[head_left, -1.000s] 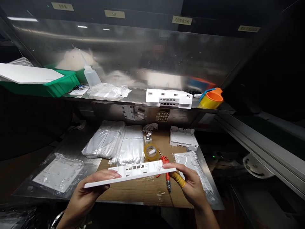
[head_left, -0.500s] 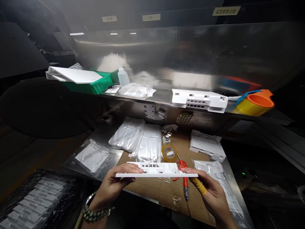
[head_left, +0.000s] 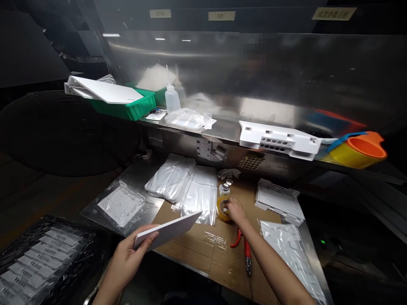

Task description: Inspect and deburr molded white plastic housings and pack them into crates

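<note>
My left hand (head_left: 133,250) grips one end of a flat white plastic panel (head_left: 173,230), thumb on the near face, and holds it tilted above the cardboard. Its far side is hidden. At a roll of yellowish tape (head_left: 221,213), my right hand (head_left: 235,210) has its fingers curled together over the ring's hole. A small white piece (head_left: 225,210) shows at the fingertips; whether they grip it is unclear. Beside the right forearm lies a red air blow gun (head_left: 247,250), partly covered. Behind the tape stands a small bottle with a metal top (head_left: 224,189).
Stacks of clear plastic bags (head_left: 173,178) lie on the bench's back left. Bagged white parts (head_left: 122,205) sit left, others (head_left: 286,241) right, beside a white housing (head_left: 280,199). A shelf above carries a green bin (head_left: 136,108), a squeeze bottle (head_left: 172,101) and tape rolls (head_left: 359,150).
My right hand has let go of the panel and moved forward to the tape roll. The left hand has brought the panel leftward and turned it at an angle.
</note>
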Motion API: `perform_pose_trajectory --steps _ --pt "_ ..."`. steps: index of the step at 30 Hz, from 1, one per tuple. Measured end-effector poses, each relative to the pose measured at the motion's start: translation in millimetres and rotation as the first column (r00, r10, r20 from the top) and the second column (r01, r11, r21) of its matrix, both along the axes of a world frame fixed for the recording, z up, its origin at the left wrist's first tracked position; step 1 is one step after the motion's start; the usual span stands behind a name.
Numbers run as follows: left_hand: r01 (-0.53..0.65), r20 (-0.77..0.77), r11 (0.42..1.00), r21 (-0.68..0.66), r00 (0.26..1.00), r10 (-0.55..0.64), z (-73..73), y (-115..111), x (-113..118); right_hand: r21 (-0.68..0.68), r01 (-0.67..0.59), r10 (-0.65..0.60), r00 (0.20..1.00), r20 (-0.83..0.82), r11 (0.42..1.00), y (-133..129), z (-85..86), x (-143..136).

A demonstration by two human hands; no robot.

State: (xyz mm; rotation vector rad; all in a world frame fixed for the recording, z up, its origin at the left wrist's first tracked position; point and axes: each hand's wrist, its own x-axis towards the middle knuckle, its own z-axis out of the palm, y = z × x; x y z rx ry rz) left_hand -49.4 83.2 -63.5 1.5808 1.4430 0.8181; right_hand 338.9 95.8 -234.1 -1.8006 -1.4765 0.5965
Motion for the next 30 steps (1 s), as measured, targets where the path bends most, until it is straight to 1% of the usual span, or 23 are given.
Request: perform_pose_trajectory --steps 3,5,7,10,13,15,18,21,26,30 --pt "-0.11 0.006 0.994 -0.027 0.994 0.11 -2.4 3.0 -9.5 -0.09 0.073 -0.071 0.997 0.015 0.993 2.0 -14.2 4.2" --pt "-0.161 0.011 0.987 -0.029 0.987 0.161 -6.5 6.4 -13.6 -0.135 0.169 -0.169 0.985 0.014 0.976 5.5 -20.5 10.3" --pt "-0.189 0.008 0.982 -0.027 0.982 0.189 -13.4 10.9 -14.9 -0.167 0.288 -0.291 0.957 0.006 0.943 14.6 -24.7 15.7" --pt "-0.206 0.027 0.978 -0.033 0.978 0.206 -24.8 18.4 -11.3 -0.2 0.419 -0.43 0.903 -0.011 0.886 37.6 -28.1 16.0" --pt "-0.185 0.06 0.982 -0.039 0.981 0.187 -32.7 25.1 -4.2 -0.217 0.492 -0.508 0.861 -0.023 0.843 60.7 -30.3 6.2" --pt "-0.176 0.074 0.983 -0.048 0.981 0.179 -36.2 28.5 -0.6 -0.22 0.529 -0.547 0.837 -0.027 0.82 69.7 -31.8 -2.0" --pt "-0.176 0.086 0.982 -0.065 0.98 0.181 -40.8 31.2 1.0 -0.221 0.557 -0.576 0.817 -0.022 0.8 71.8 -33.6 -10.4" --pt "-0.187 0.091 0.979 -0.085 0.977 0.195 -44.0 31.6 0.9 -0.232 0.563 -0.577 0.817 0.005 0.794 67.3 -33.2 -11.0" --pt "-0.242 0.142 0.957 -0.162 0.954 0.265 -43.5 32.7 6.3 -0.245 0.526 -0.531 0.846 0.054 0.814 64.3 -26.2 -4.3" --pt "-0.249 0.194 0.94 -0.232 0.935 0.296 -39.3 35.8 14.2 -0.248 0.501 -0.491 0.865 0.104 0.829 66.3 -19.3 -2.7"
